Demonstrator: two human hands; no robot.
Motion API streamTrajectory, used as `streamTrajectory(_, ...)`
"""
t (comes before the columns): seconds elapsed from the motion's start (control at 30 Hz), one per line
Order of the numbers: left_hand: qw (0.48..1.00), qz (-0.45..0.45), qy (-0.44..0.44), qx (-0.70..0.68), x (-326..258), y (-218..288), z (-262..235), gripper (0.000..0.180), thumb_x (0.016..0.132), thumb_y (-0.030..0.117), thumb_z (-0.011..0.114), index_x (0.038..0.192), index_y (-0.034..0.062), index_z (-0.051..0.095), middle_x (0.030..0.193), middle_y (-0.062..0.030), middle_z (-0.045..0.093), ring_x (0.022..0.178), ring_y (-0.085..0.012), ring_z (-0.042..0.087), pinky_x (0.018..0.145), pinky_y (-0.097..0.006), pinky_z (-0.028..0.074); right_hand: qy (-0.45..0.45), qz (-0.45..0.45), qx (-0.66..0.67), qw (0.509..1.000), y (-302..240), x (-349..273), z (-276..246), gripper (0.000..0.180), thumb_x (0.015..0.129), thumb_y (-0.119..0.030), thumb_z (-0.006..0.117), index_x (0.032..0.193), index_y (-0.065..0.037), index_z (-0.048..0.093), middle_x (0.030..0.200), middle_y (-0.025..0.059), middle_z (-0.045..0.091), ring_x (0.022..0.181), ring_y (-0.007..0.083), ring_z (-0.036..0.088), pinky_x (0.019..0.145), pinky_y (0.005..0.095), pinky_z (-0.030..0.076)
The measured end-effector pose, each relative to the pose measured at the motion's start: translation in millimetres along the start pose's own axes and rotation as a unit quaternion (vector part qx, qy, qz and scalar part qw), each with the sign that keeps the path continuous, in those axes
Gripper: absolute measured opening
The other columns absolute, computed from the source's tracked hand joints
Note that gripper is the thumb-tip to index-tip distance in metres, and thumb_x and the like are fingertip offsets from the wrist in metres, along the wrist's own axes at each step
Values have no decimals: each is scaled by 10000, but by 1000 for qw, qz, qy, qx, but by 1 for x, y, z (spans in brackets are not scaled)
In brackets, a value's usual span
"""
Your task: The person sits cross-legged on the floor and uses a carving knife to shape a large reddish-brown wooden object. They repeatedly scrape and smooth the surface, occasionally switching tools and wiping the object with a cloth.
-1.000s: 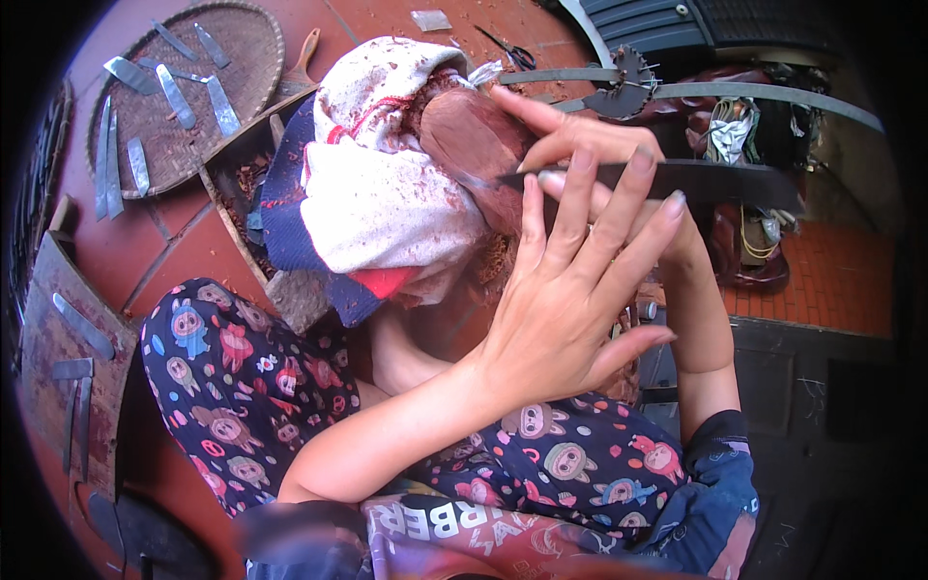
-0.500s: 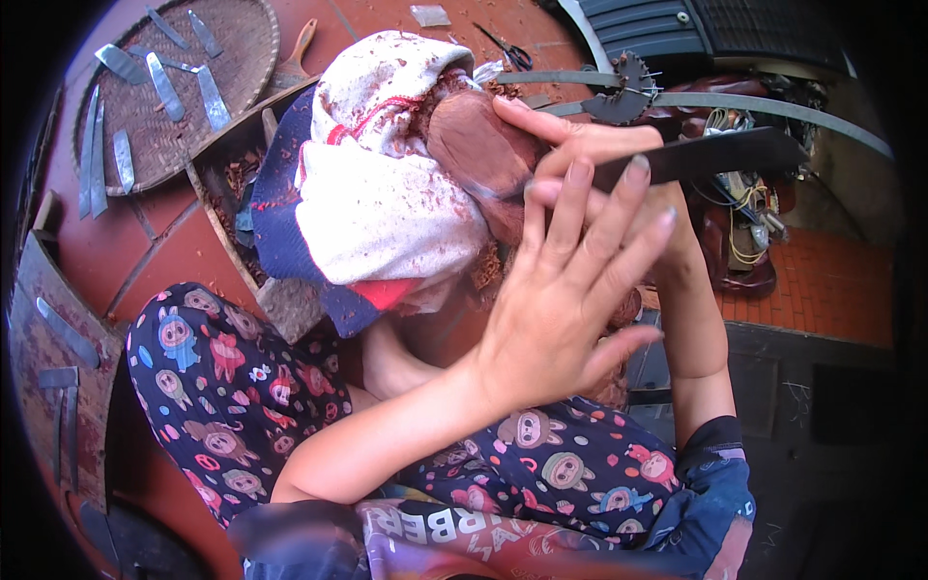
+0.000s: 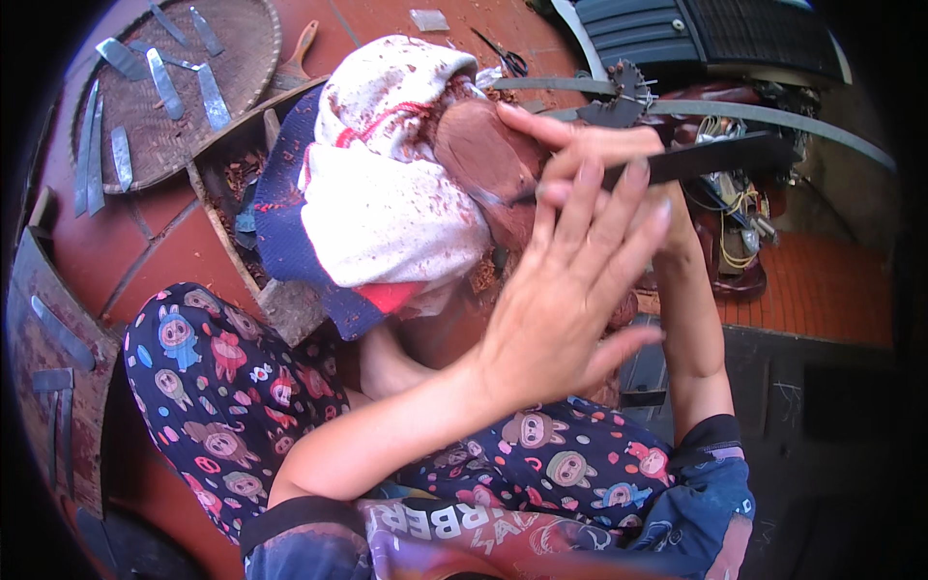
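A reddish-brown piece of carved wood [image 3: 481, 145] rests among white and navy cloths [image 3: 391, 217] strewn with shavings. My right hand [image 3: 604, 145] is closed around a long, dark, flat carving chisel [image 3: 720, 159], whose thin tip meets the wood's lower right part. The forefinger of that hand stretches along the wood's edge. My left hand [image 3: 556, 300] is open, its fingers spread and laid across the right hand and chisel. It partly covers the right hand's grip and the lower part of the wood.
Several metal blades lie on a round woven tray [image 3: 237, 82] at the far left. A wooden box [image 3: 217, 227] with shavings stands beside the cloths. Scissors [image 3: 507, 60] and a brush [image 3: 302, 48] lie farther back. At left is a wooden board [image 3: 82, 406] bearing more tools.
The chisel's outer end has dipped slightly, and the wood's visible face has turned a little. Both hands keep nearly the same pose.
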State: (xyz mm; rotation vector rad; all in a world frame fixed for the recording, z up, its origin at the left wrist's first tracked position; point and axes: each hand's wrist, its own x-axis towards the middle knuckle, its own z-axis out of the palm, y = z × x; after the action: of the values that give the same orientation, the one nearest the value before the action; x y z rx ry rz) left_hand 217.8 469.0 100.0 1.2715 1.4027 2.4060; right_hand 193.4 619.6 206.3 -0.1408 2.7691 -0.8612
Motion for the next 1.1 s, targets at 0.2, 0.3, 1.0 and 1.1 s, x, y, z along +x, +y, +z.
streamTrajectory(0.2,999,25,16,21,18,-15,-6,986,749,300,797,1540,11,285,1622,-253,160,1502,-479,87,1195,-581,153,43,53,95,993,2,12,4,174,875,-144,734,942,16,723,1178,184,701,986,206,695,858,352,566)
streamTrajectory(0.3,1000,-10,2,29,-3,9,-1,1001,738,284,805,1541,8,275,1622,-264,140,1504,-467,90,1202,-547,176,-26,-8,-25,999,-4,6,-2,186,917,-164,687,894,20,705,1234,210,674,1012,219,684,868,344,551)
streamTrajectory(1.0,997,36,35,52,9,-8,-6,975,736,350,816,1518,14,342,1590,-308,173,1476,-495,150,1171,-551,244,17,-12,-23,1000,-1,11,1,294,830,-135,729,1074,28,703,1119,150,735,916,167,708,816,323,553)
streamTrajectory(1.1,990,97,107,4,16,-3,-39,722,763,141,840,1388,-13,514,1361,-264,569,1281,-397,556,1012,-439,484,40,-4,14,999,-10,7,4,191,858,-117,705,964,42,703,1122,175,728,909,176,694,819,321,543)
